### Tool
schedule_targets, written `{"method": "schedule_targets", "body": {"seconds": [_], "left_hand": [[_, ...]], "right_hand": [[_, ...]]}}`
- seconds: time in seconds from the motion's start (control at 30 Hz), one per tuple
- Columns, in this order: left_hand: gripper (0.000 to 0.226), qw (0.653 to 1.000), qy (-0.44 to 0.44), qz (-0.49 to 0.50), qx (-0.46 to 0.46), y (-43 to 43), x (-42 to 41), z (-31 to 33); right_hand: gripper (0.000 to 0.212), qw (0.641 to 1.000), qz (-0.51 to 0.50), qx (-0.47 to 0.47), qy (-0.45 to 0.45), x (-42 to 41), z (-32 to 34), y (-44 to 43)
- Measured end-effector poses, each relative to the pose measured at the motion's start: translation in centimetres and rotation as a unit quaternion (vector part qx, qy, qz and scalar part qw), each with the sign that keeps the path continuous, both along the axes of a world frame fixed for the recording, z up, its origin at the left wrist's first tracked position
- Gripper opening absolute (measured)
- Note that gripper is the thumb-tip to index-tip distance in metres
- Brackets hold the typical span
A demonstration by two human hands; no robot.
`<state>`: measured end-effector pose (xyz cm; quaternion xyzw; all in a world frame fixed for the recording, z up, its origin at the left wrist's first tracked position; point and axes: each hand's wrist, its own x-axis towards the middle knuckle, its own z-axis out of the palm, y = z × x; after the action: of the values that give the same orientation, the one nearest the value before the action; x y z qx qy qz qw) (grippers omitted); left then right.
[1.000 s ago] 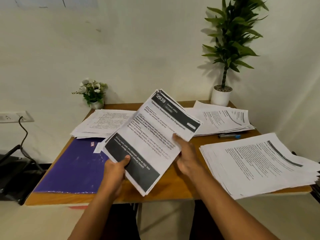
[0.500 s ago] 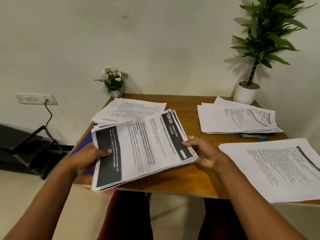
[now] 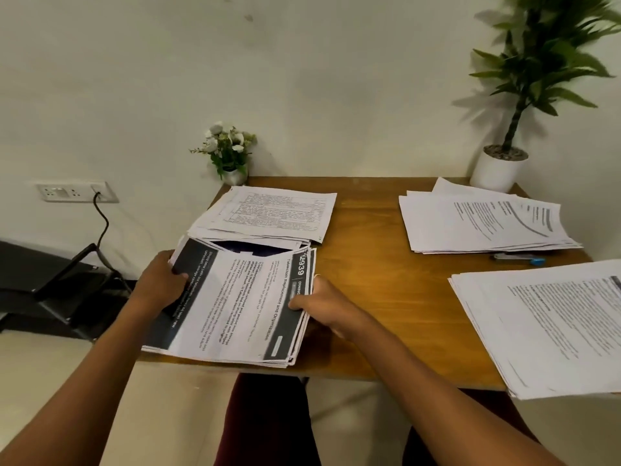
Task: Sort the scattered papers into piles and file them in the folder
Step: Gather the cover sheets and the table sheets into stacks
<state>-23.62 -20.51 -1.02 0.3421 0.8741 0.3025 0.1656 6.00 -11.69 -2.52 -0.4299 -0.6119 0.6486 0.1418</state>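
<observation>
Left hand (image 3: 161, 280): gripped the left edge of a printed stack (image 3: 242, 307), fingers curled round the paper.
Right hand (image 3: 319, 304): pinched the stack's right edge at its dark header band.
Printed stack: held flat and low over the near-left corner of the wooden table (image 3: 369, 264) — whether it touched the table could not be told.
Folder (image 3: 248, 246): only a dark sliver showed, between the stack and the back-left pile (image 3: 268, 210).
Other piles: one at back right (image 3: 480, 223), one at near right (image 3: 544, 324), well apart from the hands.
Pen (image 3: 517, 257): lay between those two piles.
Plants: a small flower pot (image 3: 228, 153) and a tall potted plant (image 3: 497, 171) stood at the table's back edge.
</observation>
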Motion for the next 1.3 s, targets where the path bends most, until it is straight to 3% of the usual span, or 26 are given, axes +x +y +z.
{"method": "schedule_targets", "body": {"seconds": [0.1, 0.2, 0.33, 0.47, 0.57, 0.7, 0.77, 0.9, 1.0, 1.13, 1.3], "left_hand": [[0.055, 1.0, 0.023, -0.009, -0.006, 0.3, -0.1, -0.5], [0.058, 0.997, 0.068, -0.007, -0.036, 0.4, 0.1, -1.9], [0.079, 0.972, 0.227, 0.035, -0.052, 0.7, 2.5, -2.2], [0.07, 0.955, 0.287, -0.074, 0.025, 2.7, 6.2, -1.8], [0.049, 0.951, 0.275, -0.131, 0.058, 5.4, 9.6, -2.2], [0.02, 0.973, 0.166, -0.107, 0.116, 8.0, 11.9, -3.2], [0.021, 0.97, 0.181, -0.12, 0.107, 8.3, 12.3, -4.4], [0.025, 0.97, 0.195, -0.119, 0.089, 8.4, 12.1, -5.7], [0.027, 0.971, 0.196, -0.109, 0.087, 8.6, 11.9, -5.9], [0.029, 0.972, 0.196, -0.095, 0.084, 8.8, 11.9, -6.3], [0.039, 0.974, 0.204, -0.075, 0.066, 9.2, 11.7, -6.5]], "right_hand": [[0.037, 1.0, -0.003, 0.026, 0.0, -0.2, 0.0, -0.4], [0.056, 0.997, -0.034, 0.07, 0.009, -0.2, -0.8, -0.6], [0.087, 0.989, -0.066, 0.132, 0.01, -0.6, -1.8, -1.3], [0.104, 0.98, -0.081, 0.181, 0.015, -1.1, -2.4, -1.7], [0.094, 0.957, -0.142, 0.253, 0.023, -1.3, -3.1, -2.3], [0.047, 0.922, -0.223, 0.306, 0.08, -0.6, -4.3, -1.6], [0.027, 0.889, -0.236, 0.389, 0.042, -0.7, -4.6, -0.4], [0.02, 0.803, -0.201, 0.559, -0.047, -2.1, -5.2, 3.6], [0.039, 0.766, -0.177, 0.612, -0.083, -3.2, -4.9, 7.2], [0.07, 0.755, -0.046, 0.635, -0.157, -4.7, -4.6, 11.3], [0.084, 0.76, 0.03, 0.61, -0.223, -5.8, -4.8, 13.8]]}}
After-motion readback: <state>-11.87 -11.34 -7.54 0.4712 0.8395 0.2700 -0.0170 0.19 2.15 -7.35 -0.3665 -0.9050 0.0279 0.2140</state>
